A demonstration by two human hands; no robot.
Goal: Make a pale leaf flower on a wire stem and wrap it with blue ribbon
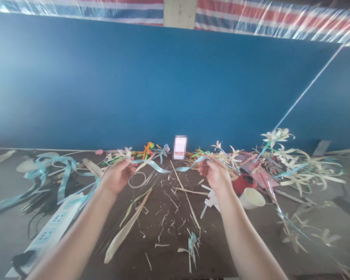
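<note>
A light blue ribbon (163,170) sags in a shallow, twisted curve between my two hands, above the dark table (163,264). My left hand (118,175) is closed on its left end, fingers pinched. The right end is pinched in my right hand (214,171). More of the same blue ribbon (65,175) lies looped to the left of my left hand. Just beside that hand is a pale ring (137,180), perhaps a roll of tape. Below the ribbon lie dried husk strips (130,225) and many small scraps.
On the left stands a white power strip (51,229). A white cup (252,198) and a red round object (242,184) sit right of my right forearm, near pale woven flowers (297,171). Small colourful figures (147,149) line the back by the blue wall (163,85).
</note>
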